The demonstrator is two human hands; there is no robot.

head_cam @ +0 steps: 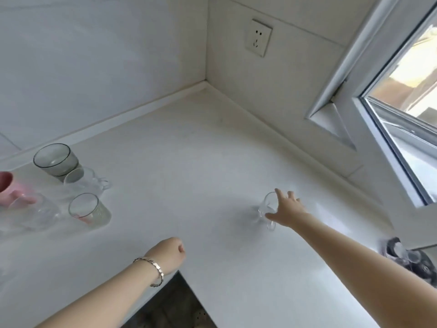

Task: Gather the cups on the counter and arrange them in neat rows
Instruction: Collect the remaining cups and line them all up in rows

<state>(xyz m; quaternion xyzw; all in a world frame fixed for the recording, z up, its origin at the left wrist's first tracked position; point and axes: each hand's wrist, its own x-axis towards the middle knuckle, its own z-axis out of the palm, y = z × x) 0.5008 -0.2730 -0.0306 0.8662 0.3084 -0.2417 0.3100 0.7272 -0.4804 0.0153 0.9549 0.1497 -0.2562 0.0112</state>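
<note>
I am looking at a white desk (189,150) running into a corner. At the left of the frame five cups are standing close together: a grey-tinted glass (55,159), a clear handled cup (87,179), a pink mug (11,190), a clear glass (35,210) and a pink-bottomed glass (89,210). A lone clear cup (267,208) is standing right of centre. Something dark and blurred (402,254) is sitting at the right edge.

Bare bench (189,162) lies open between the cups (71,185) clustered left and a lone glass (267,209) right; walls (106,55) close the far corner.
</note>
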